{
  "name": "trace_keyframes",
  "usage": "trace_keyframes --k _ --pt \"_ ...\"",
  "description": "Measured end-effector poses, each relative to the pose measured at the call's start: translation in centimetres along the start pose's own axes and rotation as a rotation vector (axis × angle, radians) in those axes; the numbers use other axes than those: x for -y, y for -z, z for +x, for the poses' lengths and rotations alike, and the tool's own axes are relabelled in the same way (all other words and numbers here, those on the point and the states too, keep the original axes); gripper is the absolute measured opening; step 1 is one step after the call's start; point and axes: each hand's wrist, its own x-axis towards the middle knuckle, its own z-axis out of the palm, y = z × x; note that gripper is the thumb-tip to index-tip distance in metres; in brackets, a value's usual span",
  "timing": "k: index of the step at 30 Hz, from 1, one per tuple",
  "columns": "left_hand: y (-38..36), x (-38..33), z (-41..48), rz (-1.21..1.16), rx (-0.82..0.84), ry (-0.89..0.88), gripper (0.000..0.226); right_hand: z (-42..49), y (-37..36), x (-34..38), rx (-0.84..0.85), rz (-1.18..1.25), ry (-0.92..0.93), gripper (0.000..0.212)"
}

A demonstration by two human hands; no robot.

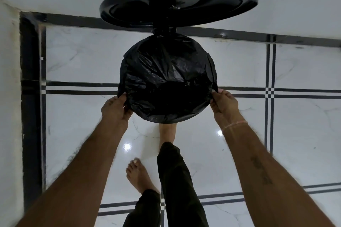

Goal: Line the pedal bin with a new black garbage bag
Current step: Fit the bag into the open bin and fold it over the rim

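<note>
Two hands, one black bag

head cam | looks steeply down | close above bin | single view

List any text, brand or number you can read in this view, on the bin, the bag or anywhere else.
Pedal bin lid: no label or brand visible.
Black garbage bag: no print visible.
Right forearm: a dark tattoo that looks like script, too blurred to read.
Floor tiles: only lines, no text.
</note>
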Motion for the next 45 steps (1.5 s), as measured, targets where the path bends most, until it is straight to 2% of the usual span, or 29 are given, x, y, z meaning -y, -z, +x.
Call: trace_keyframes --k 3,7,10,13,15,20,23,26,30,33,36,39,41,45 --pt "0.1 0.2 -0.4 0.053 0.001 -0.093 0.004 -0.2 0.1 0.3 0.057 -0.048 0.060 0.029" --pt "0.3 0.5 -1.5 0.137 0.066 -0.247 0.018 0.0 0.6 0.3 0.202 0.004 0.079 0.017" --pt "0.3 0.0 -1.4 0.087 0.073 -0.193 0.018 0.5 1.1 0.2 0.262 -0.034 0.090 0.017" --pt "0.0 -0.6 -0.6 0.060 0.055 -0.070 0.012 0.9 1.0 0.3 0.249 -0.055 0.071 0.018" --pt "-0.2 -0.6 -0.3 0.076 0.036 -0.063 0.007 1.0 0.9 0.4 0.220 -0.059 0.074 0.017" --pt "0.2 -0.6 -0.7 0.178 -0.015 -0.170 0.013 0.6 0.6 0.6 0.173 -0.202 0.205 0.021" --pt "0.0 -0.3 -1.6 0.224 0.026 -0.263 0.018 0.4 0.2 0.7 0.151 -0.312 0.290 0.021" --pt "-0.4 -0.5 -2.1 0.168 0.054 -0.232 0.027 0.2 -0.4 1.2 0.150 -0.313 0.242 0.027" --pt "-1.0 -1.4 -2.0 0.111 -0.002 -0.122 0.023 0.5 -1.3 2.2 0.056 -0.209 0.028 0.027" --pt "-1.1 -1.4 -2.0 0.106 -0.007 -0.122 0.021 0.5 -1.9 2.0 -0.012 -0.069 -0.036 0.029" --pt "-0.8 -1.4 -1.7 0.098 -0.034 -0.134 0.019 0.4 -1.9 1.5 0.026 0.005 -0.030 0.032" --pt "-0.6 -1.3 -1.3 0.122 -0.054 -0.140 0.016 0.4 -1.5 1.6 0.025 -0.069 0.020 0.004" --pt "-0.8 -1.1 -1.2 0.133 -0.059 -0.139 0.016 0.7 -1.1 1.5 0.014 -0.096 0.049 0.013" --pt "-1.0 -0.9 -1.3 0.138 -0.053 -0.150 0.023 1.0 -0.4 1.0 0.112 -0.206 0.113 0.010"
